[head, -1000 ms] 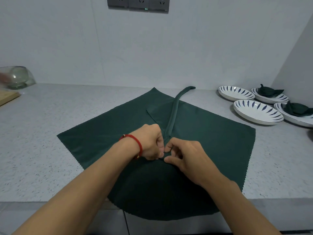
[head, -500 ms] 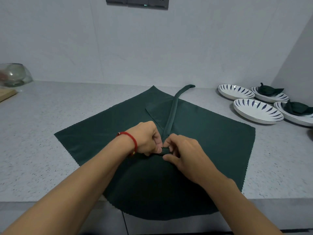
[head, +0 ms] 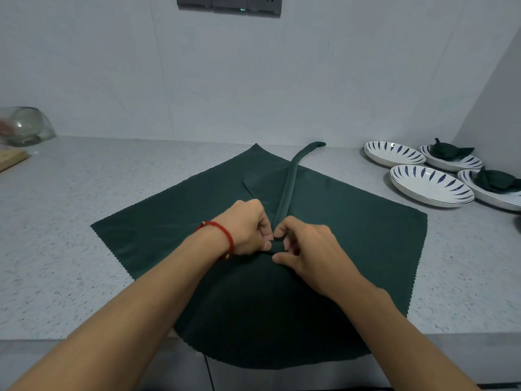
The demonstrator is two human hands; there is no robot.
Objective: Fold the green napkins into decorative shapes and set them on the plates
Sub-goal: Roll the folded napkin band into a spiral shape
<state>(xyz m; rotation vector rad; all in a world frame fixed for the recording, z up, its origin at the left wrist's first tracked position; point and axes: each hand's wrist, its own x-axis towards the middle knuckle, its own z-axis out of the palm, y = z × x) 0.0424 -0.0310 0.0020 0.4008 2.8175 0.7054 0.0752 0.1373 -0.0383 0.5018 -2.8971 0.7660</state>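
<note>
Both hands, left (head: 248, 227) and right (head: 307, 246), pinch the rolled strip (head: 284, 193) at the middle of the green napkin (head: 352, 232) on the counter (head: 70, 249).

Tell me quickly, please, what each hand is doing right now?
Left hand: fingers curled, pinching the rolled end of the green napkin.
Right hand: fingers curled, pinching the same roll.

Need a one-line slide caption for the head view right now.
Both hands, left and right, pinch a rolled strip of the green napkin beside four plates, two already dressed.
</note>
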